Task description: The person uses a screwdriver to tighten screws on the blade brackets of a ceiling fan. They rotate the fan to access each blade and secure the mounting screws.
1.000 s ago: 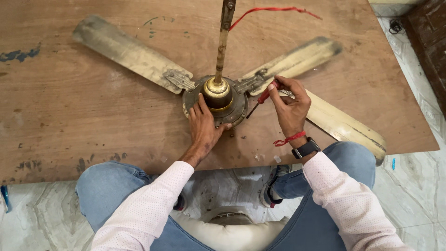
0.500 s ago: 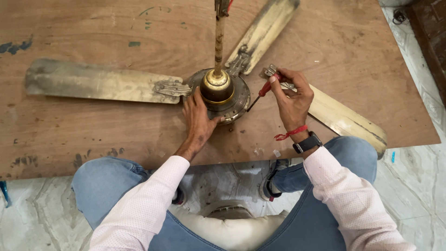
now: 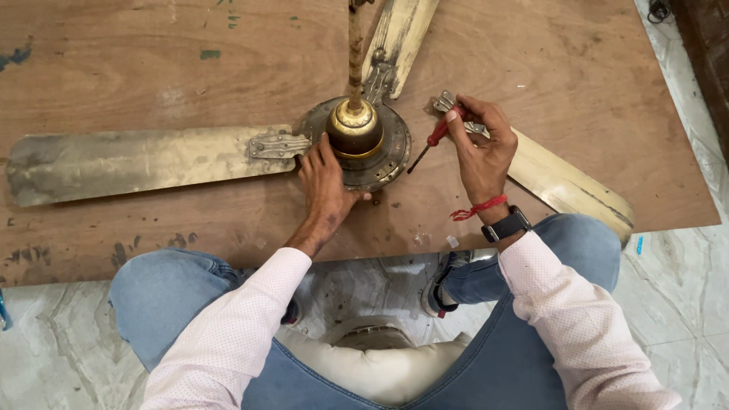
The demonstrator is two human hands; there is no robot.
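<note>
An old brass-coloured ceiling fan lies on a wooden board (image 3: 577,68). Its round motor hub (image 3: 383,163) carries a brass cap (image 3: 353,129) and an upright rod (image 3: 355,53). My left hand (image 3: 323,178) rests flat against the hub's near-left rim. Two blades are fixed to the hub: one (image 3: 137,163) points left, one (image 3: 399,38) points away. A third blade (image 3: 566,182) lies apart from the hub at the right. My right hand (image 3: 480,148) holds a red-handled screwdriver (image 3: 437,137), tip towards the hub, and its fingers touch that blade's metal bracket (image 3: 444,101).
The board's near edge runs just past my knees, with marble floor below and to the right. A white cushion-like seat (image 3: 380,364) sits between my legs. A shoe (image 3: 444,285) shows under the board's edge. Small loose bits (image 3: 452,241) lie near the front edge.
The hub and its two fixed blades have turned counter-clockwise under my left hand. The third blade stayed by my right hand and now lies separate from the hub.
</note>
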